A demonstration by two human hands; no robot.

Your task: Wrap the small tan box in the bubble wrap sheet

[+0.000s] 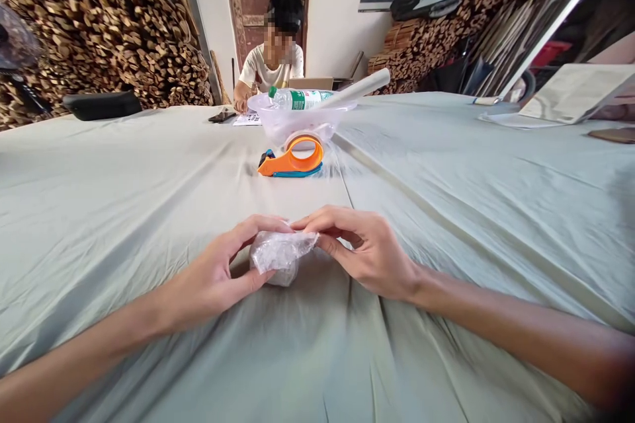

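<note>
A small bundle of clear bubble wrap stands on the cloth-covered table in front of me; what it encloses, if anything, cannot be made out. My left hand grips it from the left, thumb on the near side and fingers over the top. From the right, my right hand pinches a loose corner of the wrap between thumb and fingers. Beyond my hands lies an orange and blue tape dispenser with a roll in it, touched by neither hand.
Behind the dispenser a translucent basin holds a green-labelled plastic bottle and a white roll. A person sits at the far edge near a phone. A black case lies far left; a white box-like object is at right.
</note>
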